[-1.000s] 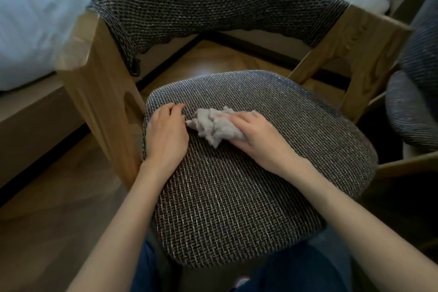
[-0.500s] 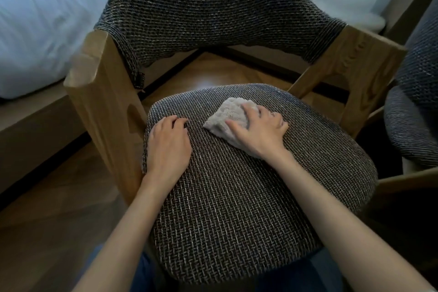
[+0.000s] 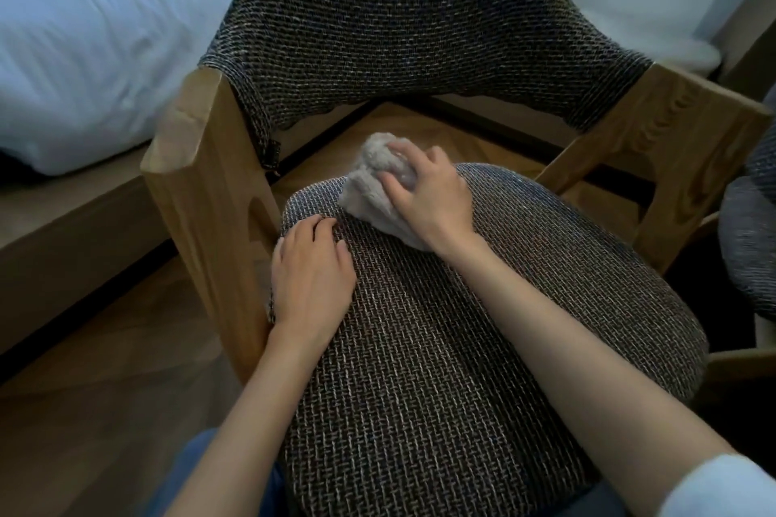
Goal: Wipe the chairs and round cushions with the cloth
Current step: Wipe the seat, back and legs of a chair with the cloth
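A wooden chair [image 3: 201, 189] with a dark woven backrest [image 3: 399, 25] carries a round woven cushion [image 3: 483, 327] on its seat. A crumpled grey cloth [image 3: 369, 189] lies at the cushion's far edge. My right hand [image 3: 428, 197] grips the bunched cloth, fingers curled into it, and presses it onto the cushion. My left hand [image 3: 313, 277] rests flat on the cushion's left edge, fingers straight, holding nothing.
A bed with white bedding [image 3: 84, 34] stands to the left on a wooden base. A second chair with a round cushion [image 3: 751, 248] is at the right edge. Wooden floor [image 3: 105, 390] shows under and around the chair.
My right hand has pushed the cloth away from me, from the cushion's middle left to its far edge, bunching it. My left hand has stayed on the cushion's left edge.
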Demonstrator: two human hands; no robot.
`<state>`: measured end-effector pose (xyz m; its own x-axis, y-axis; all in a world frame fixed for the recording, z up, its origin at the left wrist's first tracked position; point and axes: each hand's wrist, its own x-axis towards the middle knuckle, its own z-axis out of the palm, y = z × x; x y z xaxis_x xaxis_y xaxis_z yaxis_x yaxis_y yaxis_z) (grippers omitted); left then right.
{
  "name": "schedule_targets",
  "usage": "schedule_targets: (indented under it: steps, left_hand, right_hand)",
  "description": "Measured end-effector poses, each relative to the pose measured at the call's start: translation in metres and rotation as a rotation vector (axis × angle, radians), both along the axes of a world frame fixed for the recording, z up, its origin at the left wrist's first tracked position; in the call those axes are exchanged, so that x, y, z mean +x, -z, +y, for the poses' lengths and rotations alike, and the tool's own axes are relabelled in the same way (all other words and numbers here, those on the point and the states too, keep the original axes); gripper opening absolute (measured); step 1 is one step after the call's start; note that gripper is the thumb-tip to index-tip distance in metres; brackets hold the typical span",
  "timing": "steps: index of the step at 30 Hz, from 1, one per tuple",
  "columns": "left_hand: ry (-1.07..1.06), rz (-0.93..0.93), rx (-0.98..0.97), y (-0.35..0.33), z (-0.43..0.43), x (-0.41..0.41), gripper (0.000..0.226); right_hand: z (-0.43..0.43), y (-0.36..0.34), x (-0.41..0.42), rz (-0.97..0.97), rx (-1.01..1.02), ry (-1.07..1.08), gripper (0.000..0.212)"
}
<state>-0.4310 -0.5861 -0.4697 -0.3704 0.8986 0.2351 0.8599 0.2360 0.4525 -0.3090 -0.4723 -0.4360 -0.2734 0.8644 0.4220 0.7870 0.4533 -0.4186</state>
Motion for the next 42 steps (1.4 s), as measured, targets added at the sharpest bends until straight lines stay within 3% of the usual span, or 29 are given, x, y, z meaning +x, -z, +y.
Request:
schedule_targets:
  steps: [6,9,11,18,20,22,24,29,33,37,42]
  left_hand:
    - [-0.048,-0.034,-0.026,0.000,0.002,0.000,0.044]
    - [-0.054,-0.028,-0.053,0.000,0.004,0.000,0.045]
    - [-0.040,-0.012,-0.079,0.000,0.006,-0.001,0.046]
    - [0.000,0.035,-0.125,0.001,0.006,0.000,0.045]
    - [-0.001,0.040,-0.130,0.001,0.007,0.001,0.045]
    - [-0.007,0.037,-0.136,0.000,0.007,0.002,0.046]
    - [-0.001,0.041,-0.141,-0.001,0.006,0.002,0.046]
    - [0.007,0.035,-0.145,-0.003,0.004,0.002,0.045]
    - [-0.008,0.015,-0.130,-0.004,0.004,0.002,0.045]
    - [-0.036,-0.008,-0.093,-0.004,0.004,0.001,0.045]
    - [-0.054,-0.021,-0.106,-0.003,0.005,0.000,0.048]
  right_hand:
    - [0.017,0.036,-0.072,-0.101,-0.267,-0.059,0.040]
    - [0.025,0.038,-0.060,-0.031,-0.204,-0.111,0.029]
    - [0.033,0.034,-0.047,-0.087,-0.143,-0.115,0.028]
    - [0.081,0.031,0.055,-0.212,-0.093,0.289,0.026]
    - [0.084,0.032,0.057,-0.219,-0.149,0.318,0.035]
    - [0.074,0.035,0.045,-0.295,-0.228,0.282,0.059]
    - [0.068,0.038,0.040,-0.336,-0.218,0.247,0.068]
    - [0.073,0.028,0.037,-0.139,-0.107,0.117,0.041]
    - [0.064,0.009,-0.008,-0.005,-0.044,-0.058,0.042]
    - [0.049,0.025,-0.066,-0.126,-0.193,-0.323,0.047]
    - [0.051,0.037,-0.066,-0.141,-0.092,-0.347,0.039]
